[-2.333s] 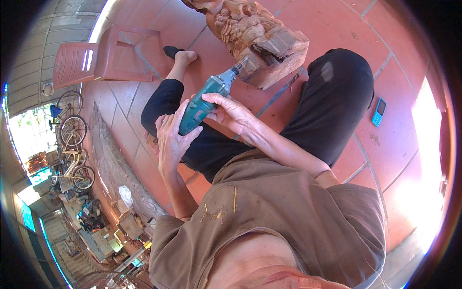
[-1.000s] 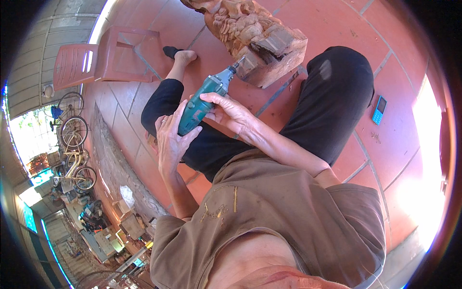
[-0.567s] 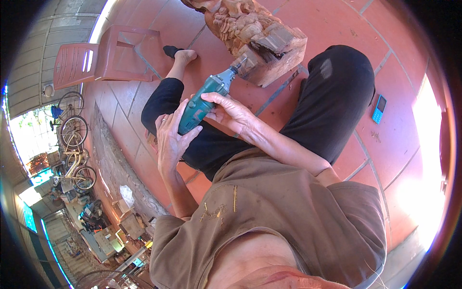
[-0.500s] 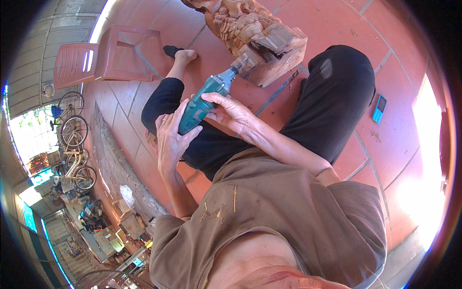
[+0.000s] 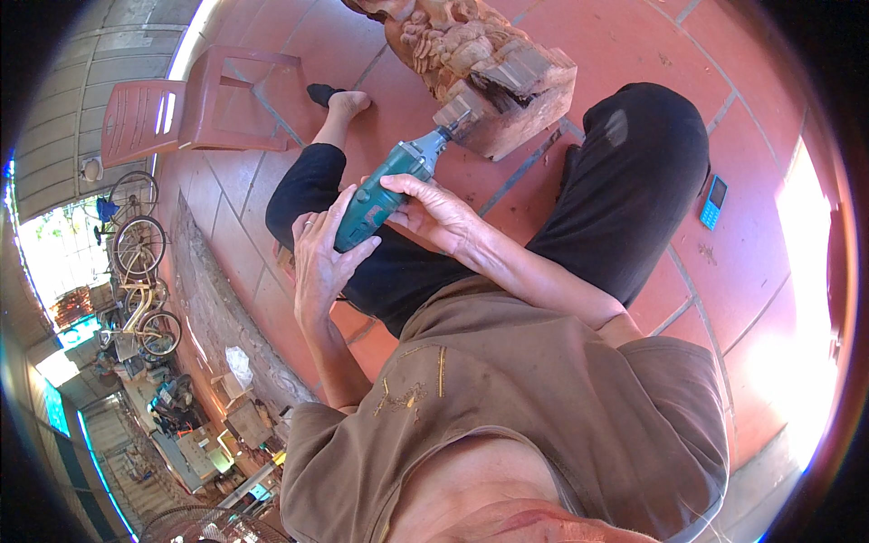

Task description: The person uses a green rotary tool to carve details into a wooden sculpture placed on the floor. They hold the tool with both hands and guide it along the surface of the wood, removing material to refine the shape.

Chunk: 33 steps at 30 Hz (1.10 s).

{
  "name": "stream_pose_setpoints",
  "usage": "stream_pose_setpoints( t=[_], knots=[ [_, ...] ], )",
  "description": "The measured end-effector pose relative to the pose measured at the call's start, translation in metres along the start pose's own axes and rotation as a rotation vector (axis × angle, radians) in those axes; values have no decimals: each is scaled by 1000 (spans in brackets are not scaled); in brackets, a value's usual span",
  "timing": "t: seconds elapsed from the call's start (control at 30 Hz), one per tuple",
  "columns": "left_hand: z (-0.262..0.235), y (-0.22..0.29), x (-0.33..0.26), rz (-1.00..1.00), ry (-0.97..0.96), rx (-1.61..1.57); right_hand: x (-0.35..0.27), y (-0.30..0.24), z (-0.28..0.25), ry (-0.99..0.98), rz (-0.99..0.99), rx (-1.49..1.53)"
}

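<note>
A green power grinder point(image 5: 391, 186) points up and to the right, its metal head pressed against the lower edge of a carved wooden sculpture point(image 5: 471, 63) standing on the red tiled floor. My left hand point(image 5: 321, 262) wraps the rear of the grinder's body. My right hand point(image 5: 436, 213) grips it from the side, nearer the middle. I sit on the floor with legs in black trousers spread either side of the sculpture's base.
A red plastic chair point(image 5: 195, 113) lies tipped at the upper left. A blue phone point(image 5: 712, 203) rests on the tiles at the right. Bicycles point(image 5: 140, 271) and cluttered goods fill the left edge beyond a stone kerb point(image 5: 213, 308).
The grinder's head has shifted slightly along the sculpture's base; both hands keep the same grip.
</note>
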<state>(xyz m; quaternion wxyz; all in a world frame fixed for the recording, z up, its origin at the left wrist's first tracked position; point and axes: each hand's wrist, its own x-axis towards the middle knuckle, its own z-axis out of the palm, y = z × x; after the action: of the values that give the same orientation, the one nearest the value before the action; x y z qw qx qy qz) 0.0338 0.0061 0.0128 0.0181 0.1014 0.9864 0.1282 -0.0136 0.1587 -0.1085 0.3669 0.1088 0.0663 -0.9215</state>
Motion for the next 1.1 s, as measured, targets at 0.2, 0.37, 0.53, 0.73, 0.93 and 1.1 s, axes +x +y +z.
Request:
stream_pose_setpoints(
  t=[0.2,0.37,0.53,0.73,0.93,1.1],
  knots=[
    [2,-1,-1,17,8,-13,-1,1,0,-6,-2,21],
    [0,-1,0,20,-5,-20,-4,0,1,-15,-8,36],
    [-1,1,1,33,-1,-2,-4,1,1,-8,-4,44],
    [-1,0,1,40,-8,-10,-7,1,2,5,-3,25],
    [0,-2,1,27,-11,-16,-9,0,5,-6,-7,31],
    [1,-2,1,30,-3,-18,-6,1,2,-8,-6,32]
  ],
)
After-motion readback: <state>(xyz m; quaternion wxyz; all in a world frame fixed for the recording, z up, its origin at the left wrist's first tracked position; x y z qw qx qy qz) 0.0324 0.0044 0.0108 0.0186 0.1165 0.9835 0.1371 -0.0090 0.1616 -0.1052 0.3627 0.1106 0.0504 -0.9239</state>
